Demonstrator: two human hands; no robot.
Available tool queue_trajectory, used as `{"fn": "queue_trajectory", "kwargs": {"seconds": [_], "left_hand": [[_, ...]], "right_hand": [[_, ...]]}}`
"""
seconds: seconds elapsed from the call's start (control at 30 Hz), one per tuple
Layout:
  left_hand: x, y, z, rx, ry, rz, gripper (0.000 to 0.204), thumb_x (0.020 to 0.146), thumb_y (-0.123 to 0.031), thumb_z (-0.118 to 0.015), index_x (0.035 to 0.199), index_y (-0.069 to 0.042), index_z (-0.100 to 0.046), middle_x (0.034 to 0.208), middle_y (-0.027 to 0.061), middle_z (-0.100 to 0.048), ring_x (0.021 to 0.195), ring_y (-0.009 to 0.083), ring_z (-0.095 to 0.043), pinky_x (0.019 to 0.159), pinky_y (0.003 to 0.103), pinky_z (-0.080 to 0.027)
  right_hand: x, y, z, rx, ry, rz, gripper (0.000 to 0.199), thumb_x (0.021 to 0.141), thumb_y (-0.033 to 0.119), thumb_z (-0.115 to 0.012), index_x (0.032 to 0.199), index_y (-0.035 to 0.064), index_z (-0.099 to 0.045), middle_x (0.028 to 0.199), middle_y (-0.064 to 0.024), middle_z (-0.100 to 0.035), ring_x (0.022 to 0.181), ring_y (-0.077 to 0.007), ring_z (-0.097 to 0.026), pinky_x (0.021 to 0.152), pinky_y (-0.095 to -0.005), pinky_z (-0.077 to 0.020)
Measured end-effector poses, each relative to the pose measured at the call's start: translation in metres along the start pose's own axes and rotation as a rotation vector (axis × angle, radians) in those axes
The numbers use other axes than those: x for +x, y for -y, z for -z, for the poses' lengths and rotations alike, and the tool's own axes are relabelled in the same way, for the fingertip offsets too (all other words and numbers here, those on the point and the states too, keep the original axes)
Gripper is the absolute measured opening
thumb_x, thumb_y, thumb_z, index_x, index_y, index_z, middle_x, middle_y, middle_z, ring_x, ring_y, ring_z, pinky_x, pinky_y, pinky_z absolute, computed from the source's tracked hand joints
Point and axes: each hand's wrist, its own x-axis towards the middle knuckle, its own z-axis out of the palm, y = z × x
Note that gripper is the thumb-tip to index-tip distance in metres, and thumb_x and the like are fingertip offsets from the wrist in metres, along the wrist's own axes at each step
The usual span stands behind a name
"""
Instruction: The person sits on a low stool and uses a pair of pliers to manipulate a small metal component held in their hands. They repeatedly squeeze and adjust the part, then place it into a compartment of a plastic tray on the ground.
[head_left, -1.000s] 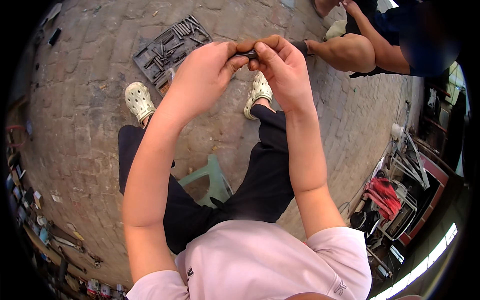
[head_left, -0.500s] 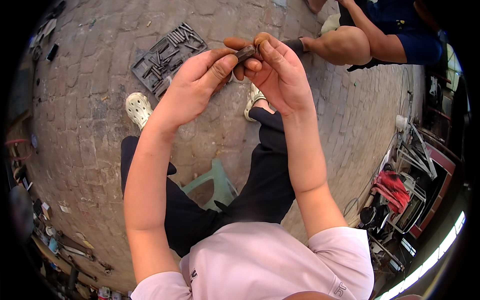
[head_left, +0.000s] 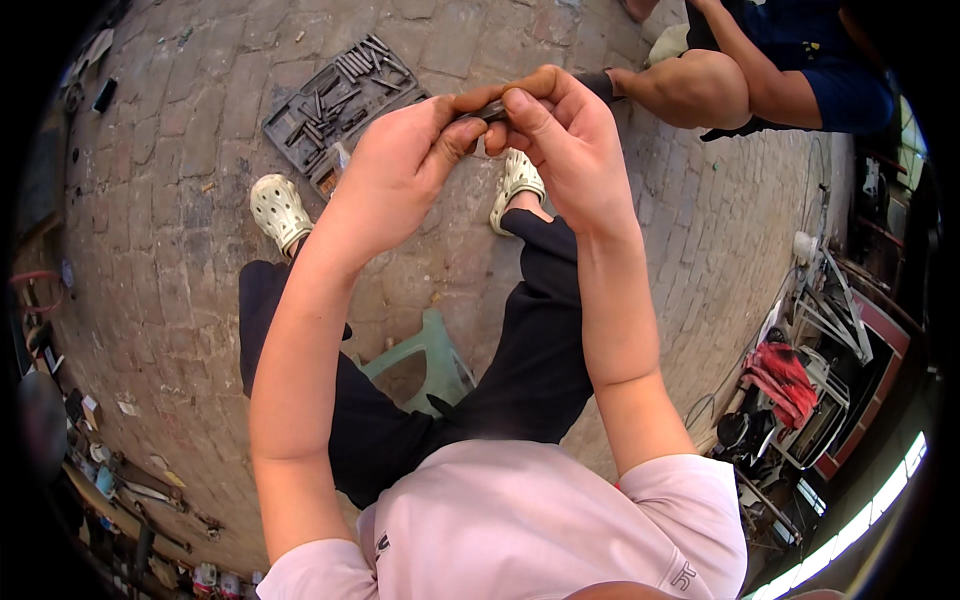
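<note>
Up in front of me, my left hand [head_left: 405, 160] and my right hand [head_left: 562, 140] meet around a short dark metal bar [head_left: 488, 112]. Thumb and fingers of the left pinch one end; the right's thumb and fingertips close on the other. Most of the bar is covered by fingers, so its exact kind is unclear. Beyond my left hand, on the brick floor, lies an open grey tool case [head_left: 292, 112] with several similar metal pieces [head_left: 355, 65] in it, some in a row, others loose.
Another person [head_left: 740, 90] crouches at the upper right, close to my right hand. A pale green plastic stool [head_left: 435, 360] is beneath me, between my legs. My feet wear cream clogs [head_left: 278, 208]. Metal frames and a red cloth [head_left: 782, 385] lie along the right; assorted tools line the lower left.
The bar has turned and is now more hidden by my fingers. My hands have shifted slightly, the right thumb pressing nearer its end. The tool case shows more fully.
</note>
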Motion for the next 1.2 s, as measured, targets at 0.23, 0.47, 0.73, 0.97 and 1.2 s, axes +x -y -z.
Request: {"fn": "queue_trajectory", "kwargs": {"seconds": [0.23,0.47,0.73,0.97,1.2], "left_hand": [[0.008,-0.006,0.0,-0.064,0.077,-0.006,0.034,0.102,-0.021,-0.048,0.127,0.001,-0.055,0.096,0.003,-0.062,0.088,0.0112,-0.057,0.079,0.026,-0.047],[0.003,0.001,0.004,-0.27,0.127,0.039,0.036,0.102,-0.025,-0.048,0.128,0.0,-0.054,0.105,0.0026,-0.062,0.095,0.0106,-0.056,0.086,0.025,-0.045],[0.002,-0.002,0.006,-0.142,0.102,0.039,0.037,0.102,-0.024,-0.049,0.129,0.0,-0.055,0.103,0.0042,-0.065,0.094,0.0109,-0.058,0.084,0.025,-0.047],[0.001,0.0,0.003,0.132,0.042,0.069,0.035,0.101,-0.018,-0.05,0.128,0.002,-0.055,0.092,0.0037,-0.064,0.083,0.0104,-0.057,0.076,0.026,-0.047],[0.002,-0.003,-0.008,-0.195,-0.008,0.066,0.027,0.1,-0.024,-0.051,0.103,0.001,-0.06,0.083,0.007,-0.058,0.078,0.0165,-0.053,0.073,0.03,-0.044]], "right_hand": [[0.0,0.004,0.009,0.344,0.132,-0.109,0.017,0.101,0.017,-0.048,0.103,0.0007,-0.054,0.105,-0.0158,-0.067,0.08,-0.0114,-0.062,0.077,-0.0276,-0.0537],[-0.001,-0.002,0.014,0.495,0.21,-0.126,0.02,0.1,0.02,-0.053,0.103,0.0008,-0.055,0.096,-0.0088,-0.065,0.086,-0.0151,-0.064,0.078,-0.0312,-0.0539],[-0.003,0.002,0.007,0.042,0.062,-0.01,0.016,0.098,0.013,-0.055,0.103,-0.0019,-0.053,0.085,-0.0079,-0.065,0.077,-0.0128,-0.065,0.07,-0.0253,-0.0536],[-0.002,-0.01,-0.004,-0.102,-0.033,0.085,0.015,0.097,0.011,-0.056,0.099,-0.0028,-0.052,0.081,-0.0074,-0.065,0.072,-0.0103,-0.063,0.066,-0.0238,-0.0517],[0.001,-0.002,0.006,0.525,0.091,-0.03,0.015,0.1,0.02,-0.051,0.103,0.0048,-0.054,0.11,-0.0158,-0.065,0.077,-0.0082,-0.056,0.075,-0.0253,-0.0512]]}}
